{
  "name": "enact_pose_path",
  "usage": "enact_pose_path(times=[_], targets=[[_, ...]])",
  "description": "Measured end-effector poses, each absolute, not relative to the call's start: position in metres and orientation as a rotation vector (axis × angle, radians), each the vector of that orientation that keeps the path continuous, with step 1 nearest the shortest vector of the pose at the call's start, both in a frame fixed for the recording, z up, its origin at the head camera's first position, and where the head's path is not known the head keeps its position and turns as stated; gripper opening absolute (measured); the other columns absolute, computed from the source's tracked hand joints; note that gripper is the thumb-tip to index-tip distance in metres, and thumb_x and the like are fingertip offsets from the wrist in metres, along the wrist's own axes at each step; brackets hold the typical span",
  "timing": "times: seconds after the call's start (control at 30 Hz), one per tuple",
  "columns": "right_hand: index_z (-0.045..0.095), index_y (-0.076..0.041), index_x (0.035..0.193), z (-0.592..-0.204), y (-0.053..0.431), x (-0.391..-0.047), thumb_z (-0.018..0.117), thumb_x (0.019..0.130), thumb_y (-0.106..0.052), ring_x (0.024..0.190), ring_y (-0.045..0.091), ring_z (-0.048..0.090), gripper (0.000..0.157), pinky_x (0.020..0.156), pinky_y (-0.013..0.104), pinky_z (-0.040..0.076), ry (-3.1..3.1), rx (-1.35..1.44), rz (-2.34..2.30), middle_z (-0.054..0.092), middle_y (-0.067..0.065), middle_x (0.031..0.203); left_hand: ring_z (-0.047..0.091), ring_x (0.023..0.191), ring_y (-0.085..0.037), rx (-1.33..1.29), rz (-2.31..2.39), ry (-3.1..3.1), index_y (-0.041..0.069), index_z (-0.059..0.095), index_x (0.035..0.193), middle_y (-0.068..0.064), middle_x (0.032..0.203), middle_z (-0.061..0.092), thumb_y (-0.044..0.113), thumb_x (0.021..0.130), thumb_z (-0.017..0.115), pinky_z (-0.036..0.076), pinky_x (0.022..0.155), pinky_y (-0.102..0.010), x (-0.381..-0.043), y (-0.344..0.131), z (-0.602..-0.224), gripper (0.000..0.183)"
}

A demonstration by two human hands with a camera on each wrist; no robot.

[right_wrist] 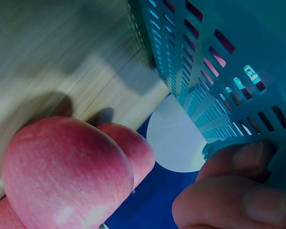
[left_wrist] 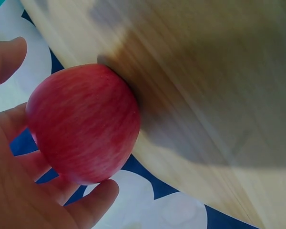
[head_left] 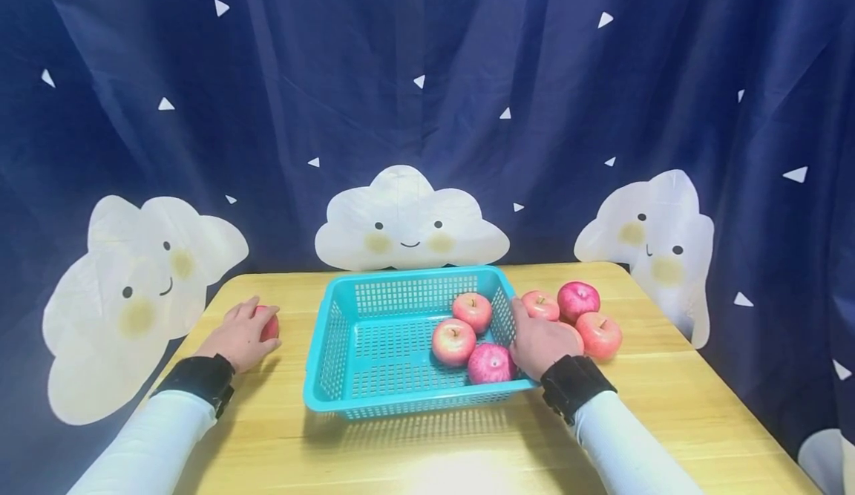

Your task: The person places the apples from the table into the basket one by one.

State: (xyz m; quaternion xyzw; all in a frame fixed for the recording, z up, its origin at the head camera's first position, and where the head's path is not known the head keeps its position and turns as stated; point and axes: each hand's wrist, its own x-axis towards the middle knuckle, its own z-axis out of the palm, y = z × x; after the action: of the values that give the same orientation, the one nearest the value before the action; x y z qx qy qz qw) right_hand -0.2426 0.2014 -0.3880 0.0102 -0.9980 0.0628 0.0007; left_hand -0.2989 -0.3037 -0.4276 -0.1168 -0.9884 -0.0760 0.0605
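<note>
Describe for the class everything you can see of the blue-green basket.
The basket is rectangular and blue-green, and looks like plastic. Its walls and floor are pierced with rows of small openings, under a smooth rim with rounded corners. It stands upright on the table, its open top facing up. Three apples sit inside, toward its right side; the left part of its floor is bare. The right hand holds its rim at the right.

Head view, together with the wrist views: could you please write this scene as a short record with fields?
Basket: turquoise, on the wooden table
Inside basket: three apples, toward the right
Right of basket: four visible apples, one partly hidden by the right hand
Left hand: touches one apple, near the table's left edge
Right hand: holds the basket at its right side
</note>
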Motion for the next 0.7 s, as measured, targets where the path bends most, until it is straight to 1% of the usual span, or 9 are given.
enact_pose_path(times=[0.23,0.4,0.53,0.7], targets=[[0.035,-0.011,0.156,-0.3874,0.2013,-0.2406,0.067,0.087,-0.022,0.058,0.025,0.056,0.077,0.058,0.04,0.05,-3.127,0.036,0.198,0.059,0.005,0.071,0.036,0.127,-0.058,-0.335,-0.208,-2.981,0.002,0.054,0.138,-0.037,0.142,0.039,0.029,0.087,0.074,0.043,0.093,-0.073,-0.3013,-0.3044,-0.4313,0.061],[0.035,-0.011,0.156,-0.3879,0.2019,-0.2392,0.067,0.087,-0.023,0.059,0.025,0.056,0.077,0.059,0.041,0.05,-3.125,0.039,0.205,0.059,0.005,0.071,0.045,0.115,-0.057,-0.319,-0.198,-2.981,0.004,0.056,0.136,-0.034,0.135,0.044,0.029,0.086,0.074,0.048,0.086,-0.07,-0.2993,-0.3027,-0.4296,0.059],[0.034,-0.012,0.157,-0.3873,0.2019,-0.2394,0.066,0.087,-0.023,0.059,0.025,0.056,0.077,0.059,0.041,0.05,-3.127,0.035,0.212,0.058,0.005,0.071,0.049,0.107,-0.054,-0.312,-0.197,-2.992,0.006,0.057,0.136,-0.032,0.13,0.047,0.029,0.085,0.074,0.051,0.081,-0.068,-0.2974,-0.3003,-0.4271,0.058],[0.033,-0.012,0.157,-0.3866,0.2018,-0.2403,0.067,0.087,-0.024,0.059,0.025,0.056,0.079,0.06,0.041,0.051,-3.138,0.029,0.215,0.057,0.005,0.07,0.052,0.101,-0.051,-0.324,-0.202,-3.019,0.008,0.058,0.133,-0.029,0.126,0.051,0.029,0.086,0.072,0.052,0.08,-0.065,-0.2958,-0.2978,-0.4255,0.053]])
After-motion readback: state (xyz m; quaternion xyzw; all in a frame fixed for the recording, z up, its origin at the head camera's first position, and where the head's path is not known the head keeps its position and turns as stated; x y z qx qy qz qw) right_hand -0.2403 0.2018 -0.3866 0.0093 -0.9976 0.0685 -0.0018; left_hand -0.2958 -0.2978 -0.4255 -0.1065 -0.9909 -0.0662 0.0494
